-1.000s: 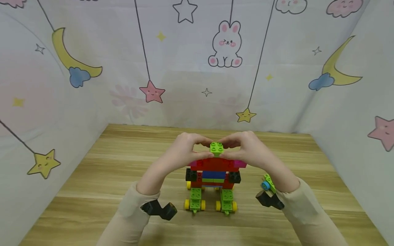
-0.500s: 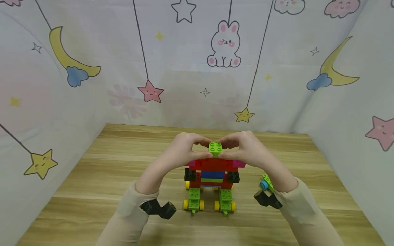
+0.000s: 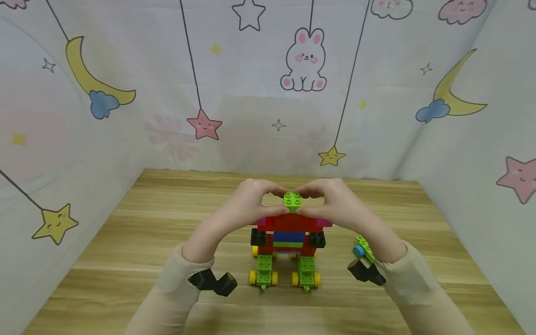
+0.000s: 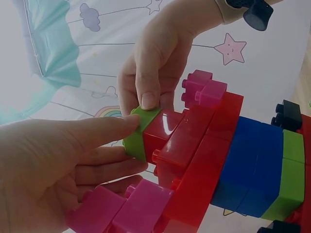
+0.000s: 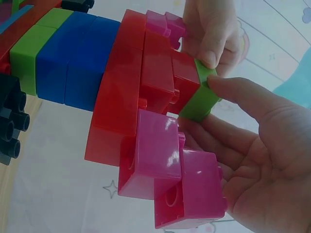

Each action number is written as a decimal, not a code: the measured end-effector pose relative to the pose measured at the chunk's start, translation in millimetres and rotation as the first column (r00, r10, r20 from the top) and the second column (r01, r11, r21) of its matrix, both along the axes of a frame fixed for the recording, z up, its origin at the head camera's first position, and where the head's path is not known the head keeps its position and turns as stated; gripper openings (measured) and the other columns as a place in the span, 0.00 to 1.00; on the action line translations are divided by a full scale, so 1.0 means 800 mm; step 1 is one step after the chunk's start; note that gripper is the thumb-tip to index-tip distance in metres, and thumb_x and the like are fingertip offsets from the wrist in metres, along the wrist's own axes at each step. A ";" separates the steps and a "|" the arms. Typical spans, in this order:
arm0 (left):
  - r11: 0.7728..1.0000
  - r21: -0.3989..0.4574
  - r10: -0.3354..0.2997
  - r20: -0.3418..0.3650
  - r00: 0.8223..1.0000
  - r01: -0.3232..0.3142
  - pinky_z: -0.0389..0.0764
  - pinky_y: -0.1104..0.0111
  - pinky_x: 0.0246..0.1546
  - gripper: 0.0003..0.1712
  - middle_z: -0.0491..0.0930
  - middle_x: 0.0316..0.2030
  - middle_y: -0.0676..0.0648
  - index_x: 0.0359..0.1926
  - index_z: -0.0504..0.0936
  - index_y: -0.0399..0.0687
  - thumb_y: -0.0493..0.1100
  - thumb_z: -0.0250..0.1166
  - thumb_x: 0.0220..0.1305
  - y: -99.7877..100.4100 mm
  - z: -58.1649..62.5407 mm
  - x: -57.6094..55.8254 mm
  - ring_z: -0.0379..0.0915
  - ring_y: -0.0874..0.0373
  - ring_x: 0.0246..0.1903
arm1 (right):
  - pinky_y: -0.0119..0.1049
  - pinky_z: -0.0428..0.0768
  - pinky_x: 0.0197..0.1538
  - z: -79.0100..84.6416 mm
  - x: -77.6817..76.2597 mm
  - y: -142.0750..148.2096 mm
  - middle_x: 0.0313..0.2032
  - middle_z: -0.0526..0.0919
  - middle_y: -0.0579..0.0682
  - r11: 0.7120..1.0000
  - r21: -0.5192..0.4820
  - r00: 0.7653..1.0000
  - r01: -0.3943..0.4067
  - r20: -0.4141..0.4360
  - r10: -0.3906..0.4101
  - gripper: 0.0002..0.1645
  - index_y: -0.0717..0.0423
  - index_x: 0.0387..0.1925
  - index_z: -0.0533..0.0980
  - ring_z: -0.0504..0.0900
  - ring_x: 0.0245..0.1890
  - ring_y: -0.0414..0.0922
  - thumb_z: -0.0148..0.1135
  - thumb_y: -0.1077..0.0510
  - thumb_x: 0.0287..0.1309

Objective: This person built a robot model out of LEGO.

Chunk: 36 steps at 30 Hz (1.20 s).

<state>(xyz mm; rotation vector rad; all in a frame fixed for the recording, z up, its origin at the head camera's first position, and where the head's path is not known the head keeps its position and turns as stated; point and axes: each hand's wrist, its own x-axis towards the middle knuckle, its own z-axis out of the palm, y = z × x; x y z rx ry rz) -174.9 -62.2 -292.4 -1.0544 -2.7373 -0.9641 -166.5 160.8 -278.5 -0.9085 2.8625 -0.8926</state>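
Observation:
Both hands meet at the top of a figure built from toy bricks. Its topmost piece is a light green brick (image 3: 292, 199), sitting on a red brick (image 4: 163, 130). My left hand (image 3: 252, 203) pinches the green brick from the left between thumb and fingers. From the other side, my right hand (image 3: 335, 201) pinches the same brick. Pink bricks (image 4: 143, 203) step out at the shoulders of the red section (image 5: 116, 104). Beneath come blue bricks (image 3: 289, 237), black side bricks (image 3: 258, 237) and green wheeled feet (image 3: 264, 264) with yellow wheels (image 3: 317, 279).
A small green piece with a blue wheel (image 3: 358, 251) lies on the wooden table (image 3: 188, 195), partly behind the right wrist. Black wrist cameras (image 3: 213, 283) are strapped over both sleeves. Printed fabric walls (image 3: 259, 107) enclose the table at the back and sides.
The whole scene has slid slightly left in the head view. Both hands keep hold of the green brick, and the figure stays where it stands.

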 end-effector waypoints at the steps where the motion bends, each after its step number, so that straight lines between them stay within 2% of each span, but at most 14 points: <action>1: 1.000 0.002 0.001 -0.004 1.000 -0.001 0.80 0.58 0.53 0.21 0.85 0.47 0.46 0.52 0.84 0.42 0.46 0.71 0.60 -0.001 0.000 0.000 0.80 0.51 0.50 | 0.51 0.81 0.54 -0.001 0.001 0.000 0.49 0.85 0.52 1.000 0.001 1.000 0.001 -0.006 -0.001 0.21 0.58 0.52 0.81 0.81 0.48 0.51 0.70 0.57 0.56; 7: 1.000 0.019 -0.004 -0.035 0.999 0.004 0.79 0.56 0.55 0.23 0.85 0.49 0.44 0.54 0.82 0.41 0.46 0.70 0.61 -0.004 -0.003 0.001 0.79 0.49 0.52 | 0.50 0.82 0.53 -0.002 0.007 0.002 0.51 0.84 0.54 1.000 -0.017 0.998 0.000 -0.065 -0.001 0.25 0.59 0.54 0.80 0.80 0.51 0.54 0.72 0.57 0.54; 13: 0.999 0.034 -0.011 -0.061 0.998 0.013 0.79 0.56 0.55 0.23 0.85 0.49 0.45 0.55 0.82 0.42 0.47 0.70 0.60 -0.005 -0.007 0.001 0.79 0.50 0.52 | 0.50 0.83 0.50 0.002 0.015 0.016 0.51 0.84 0.56 0.994 -0.108 0.980 0.035 -0.191 -0.055 0.23 0.61 0.53 0.80 0.82 0.51 0.54 0.72 0.60 0.54; 15: 0.999 0.039 -0.011 -0.065 0.998 0.014 0.79 0.56 0.55 0.24 0.85 0.49 0.45 0.55 0.82 0.42 0.47 0.70 0.60 -0.006 -0.007 0.001 0.79 0.50 0.52 | 0.49 0.83 0.50 0.001 0.017 0.023 0.50 0.85 0.56 0.988 -0.151 0.963 0.037 -0.260 -0.076 0.23 0.61 0.51 0.81 0.82 0.50 0.53 0.73 0.63 0.51; 18: 0.999 0.036 -0.012 -0.082 0.997 0.015 0.79 0.57 0.55 0.24 0.85 0.49 0.45 0.55 0.82 0.43 0.48 0.71 0.60 -0.007 -0.007 0.002 0.79 0.51 0.52 | 0.36 0.81 0.54 -0.002 0.019 0.036 0.46 0.86 0.56 0.974 -0.226 0.916 0.015 -0.388 -0.104 0.23 0.63 0.48 0.82 0.83 0.48 0.50 0.75 0.67 0.46; 20: 0.999 0.032 -0.011 -0.084 0.996 0.014 0.79 0.57 0.55 0.24 0.85 0.49 0.45 0.55 0.82 0.43 0.48 0.70 0.60 -0.008 -0.008 0.002 0.79 0.51 0.52 | 0.26 0.78 0.54 -0.006 0.018 0.046 0.44 0.87 0.57 0.960 -0.278 0.876 -0.007 -0.464 -0.128 0.24 0.64 0.46 0.82 0.83 0.47 0.42 0.75 0.71 0.42; 22: 0.999 0.031 -0.012 -0.090 0.996 0.014 0.79 0.58 0.55 0.24 0.85 0.49 0.45 0.55 0.82 0.43 0.48 0.70 0.60 -0.009 -0.009 0.002 0.79 0.52 0.52 | 0.18 0.73 0.54 -0.010 0.018 0.056 0.42 0.87 0.59 0.942 -0.334 0.849 -0.016 -0.503 -0.164 0.24 0.66 0.44 0.82 0.82 0.46 0.34 0.75 0.74 0.39; 25: 0.999 0.029 -0.013 -0.091 0.996 0.016 0.79 0.58 0.55 0.24 0.85 0.49 0.45 0.55 0.82 0.42 0.48 0.70 0.60 -0.010 -0.010 0.002 0.80 0.52 0.52 | 0.17 0.73 0.53 -0.019 0.018 0.070 0.40 0.87 0.58 0.910 -0.414 0.828 0.015 -0.505 -0.243 0.23 0.68 0.42 0.82 0.77 0.46 0.23 0.73 0.77 0.37; 28: 0.999 0.029 -0.017 -0.093 0.996 0.019 0.79 0.58 0.55 0.24 0.85 0.49 0.45 0.54 0.82 0.42 0.48 0.70 0.60 -0.010 -0.010 0.002 0.80 0.52 0.52 | 0.16 0.74 0.51 -0.031 0.017 0.083 0.40 0.87 0.47 0.873 -0.480 0.818 0.088 -0.465 -0.338 0.21 0.69 0.41 0.82 0.77 0.45 0.21 0.72 0.78 0.39; 30: 0.999 0.029 -0.018 -0.086 0.996 0.020 0.79 0.58 0.55 0.23 0.85 0.49 0.45 0.54 0.82 0.42 0.48 0.70 0.60 -0.009 -0.010 0.002 0.80 0.52 0.52 | 0.15 0.74 0.50 -0.041 0.015 0.092 0.40 0.86 0.44 0.855 -0.498 0.807 0.144 -0.441 -0.393 0.19 0.70 0.41 0.82 0.77 0.43 0.21 0.71 0.77 0.42; 32: 0.999 0.028 -0.017 -0.078 0.997 0.019 0.79 0.58 0.55 0.23 0.85 0.49 0.45 0.54 0.82 0.42 0.47 0.70 0.60 -0.008 -0.010 0.002 0.80 0.52 0.52 | 0.13 0.73 0.48 -0.053 0.013 0.102 0.40 0.86 0.47 0.839 -0.501 0.801 0.213 -0.402 -0.443 0.17 0.69 0.41 0.82 0.76 0.41 0.20 0.71 0.75 0.45; 33: 0.999 0.026 -0.017 -0.074 0.997 0.019 0.79 0.58 0.55 0.23 0.85 0.49 0.45 0.54 0.82 0.42 0.47 0.70 0.60 -0.008 -0.010 0.002 0.80 0.51 0.52 | 0.12 0.72 0.47 -0.059 0.012 0.107 0.39 0.87 0.52 0.833 -0.493 0.799 0.251 -0.380 -0.466 0.16 0.69 0.41 0.82 0.75 0.40 0.19 0.71 0.73 0.46; 36: 0.999 0.028 -0.017 -0.064 0.998 0.019 0.80 0.58 0.55 0.23 0.85 0.49 0.45 0.54 0.83 0.42 0.47 0.70 0.61 -0.007 -0.012 0.001 0.80 0.51 0.52 | 0.10 0.70 0.44 -0.076 0.013 0.123 0.41 0.86 0.63 0.829 -0.410 0.802 0.382 -0.298 -0.517 0.16 0.67 0.44 0.82 0.72 0.38 0.17 0.71 0.65 0.52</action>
